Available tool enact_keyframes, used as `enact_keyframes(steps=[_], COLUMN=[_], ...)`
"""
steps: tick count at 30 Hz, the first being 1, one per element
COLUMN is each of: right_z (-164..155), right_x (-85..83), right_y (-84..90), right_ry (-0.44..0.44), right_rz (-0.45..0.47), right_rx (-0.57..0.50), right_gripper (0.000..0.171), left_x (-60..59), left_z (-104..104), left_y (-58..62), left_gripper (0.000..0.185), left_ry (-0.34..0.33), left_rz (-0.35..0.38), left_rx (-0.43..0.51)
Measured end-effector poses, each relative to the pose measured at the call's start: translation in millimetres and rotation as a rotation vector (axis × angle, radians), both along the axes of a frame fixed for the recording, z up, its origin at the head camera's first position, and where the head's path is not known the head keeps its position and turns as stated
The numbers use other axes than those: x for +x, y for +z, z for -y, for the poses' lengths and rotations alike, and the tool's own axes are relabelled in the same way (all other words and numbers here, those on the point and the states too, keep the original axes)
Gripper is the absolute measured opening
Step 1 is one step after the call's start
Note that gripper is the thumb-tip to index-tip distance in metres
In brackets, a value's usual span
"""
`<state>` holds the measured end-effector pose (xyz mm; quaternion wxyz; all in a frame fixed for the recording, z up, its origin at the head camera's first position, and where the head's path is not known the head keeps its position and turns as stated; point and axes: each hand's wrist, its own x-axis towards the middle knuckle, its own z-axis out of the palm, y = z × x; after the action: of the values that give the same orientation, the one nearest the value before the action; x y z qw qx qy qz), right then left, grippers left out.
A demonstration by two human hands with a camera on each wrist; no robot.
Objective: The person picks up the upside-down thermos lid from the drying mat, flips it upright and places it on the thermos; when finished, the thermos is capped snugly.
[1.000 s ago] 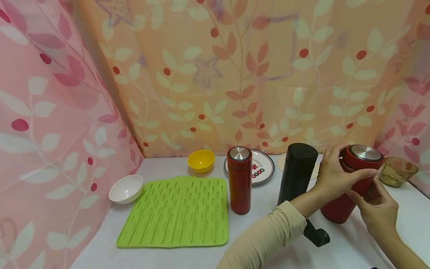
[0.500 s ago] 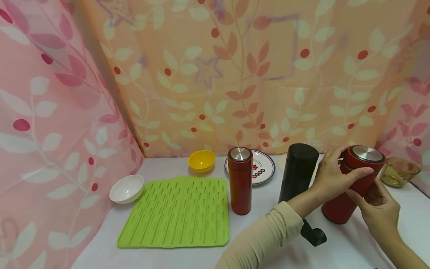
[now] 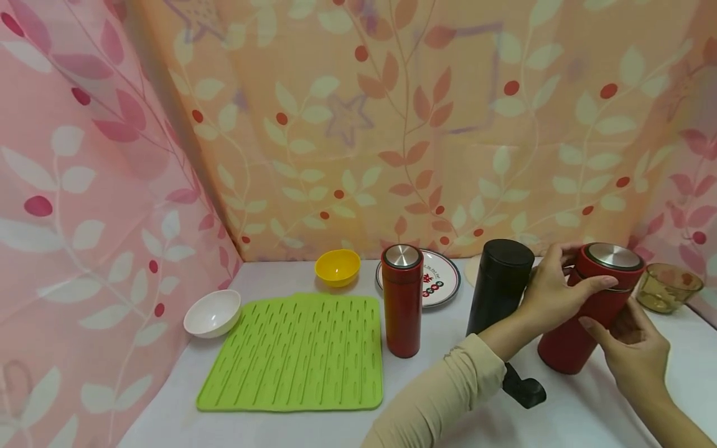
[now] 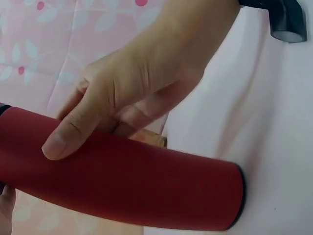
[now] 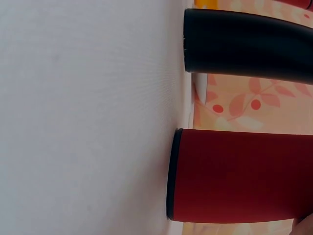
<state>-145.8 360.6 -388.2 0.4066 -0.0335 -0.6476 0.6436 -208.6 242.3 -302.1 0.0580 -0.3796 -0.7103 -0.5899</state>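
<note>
While we are gripping the top of the wide red flask [image 3: 588, 311] with our left hand [image 3: 551, 292], fingers curled round its cap and thumb pressing across the front, very little is shifting from a moment ago: the flask is standing a touch straighter on the tabletop [image 3: 313, 429], and the cap is still sitting on, so we judge the lid work is only just getting going. Our right hand [image 3: 635, 348] is cupping the flask's body from the near side, fingers curled against it. What it is holding inside, we cannot tell. Just beside it, the black flask [image 3: 498, 286] is standing capped, and the slim red flask [image 3: 401, 302] too. Nothing is showing in the yellow bowl [image 3: 337, 267] or the white bowl [image 3: 212, 313]; the glass bowl [image 3: 669, 287] is looking empty.
</note>
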Motion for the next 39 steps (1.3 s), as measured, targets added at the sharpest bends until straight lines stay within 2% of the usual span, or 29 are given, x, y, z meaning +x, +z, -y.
enact_keyframes(steps=[2, 4, 10, 13, 15, 18, 20, 23, 25, 28, 30, 33, 35, 39], right_z=[-1, -1, -1, -1, -1, -1, -1, -2, -2, -3, -3, -2, -1, 0], right_x=[0.7, 1.1, 1.4, 2.0, 1.8, 1.3, 1.1, 1.5, 2.2, 3.9, 4.4, 2.8, 1.7, 1.1], right_y=[-0.9, -1.5, -3.2, -3.1, -1.7, 0.5, 0.3, -2.3, -4.1, -4.8, -4.4, -3.3, -2.7, -2.5], right_ry=[0.036, 0.053, -0.025, -0.035, -0.083, -0.08, -0.035, 0.047, 0.051, -0.014, -0.078, -0.104, -0.089, -0.027], right_rz=[-0.023, -0.037, 0.01, 0.03, 0.067, 0.061, 0.02, -0.04, -0.04, 0.018, 0.071, 0.096, 0.08, 0.018], right_rx=[0.001, -0.009, 0.057, 0.078, 0.128, 0.115, 0.087, 0.033, 0.042, 0.126, 0.179, 0.16, 0.118, 0.09], right_gripper=[0.069, 0.069, 0.069, 0.067, 0.067, 0.066, 0.066, 0.066, 0.066, 0.068, 0.069, 0.068, 0.067, 0.066], left_x=[0.0, 1.9, 11.1, 13.4, 13.7, 12.6, 11.3, 10.3, 11.8, 15.2, 17.6, 18.6, 18.7, 15.3], left_z=[0, -1, -13, -16, -16, -14, -11, -7, -7, -9, -13, -17, -17, -10], left_y=[-1.7, -2.8, -1.2, 0.5, 1.1, 0.4, -1.6, -5.5, -7.4, -6.6, -4.8, -2.4, -2.2, -4.0], left_gripper=[0.055, 0.057, 0.077, 0.078, 0.074, 0.065, 0.06, 0.054, 0.057, 0.069, 0.077, 0.078, 0.073, 0.064], left_ry=[-0.015, 0.007, 0.196, 0.25, 0.232, 0.169, 0.114, 0.075, 0.078, 0.117, 0.168, 0.221, 0.213, 0.126], left_rz=[-0.017, -0.022, -0.013, 0.001, 0.022, 0.046, 0.042, 0.008, -0.006, -0.017, -0.021, -0.02, 0.007, 0.04], left_rx=[0.0, -0.002, -0.027, -0.011, 0.011, 0.038, 0.044, 0.037, 0.031, 0.031, 0.03, 0.041, 0.054, 0.054])
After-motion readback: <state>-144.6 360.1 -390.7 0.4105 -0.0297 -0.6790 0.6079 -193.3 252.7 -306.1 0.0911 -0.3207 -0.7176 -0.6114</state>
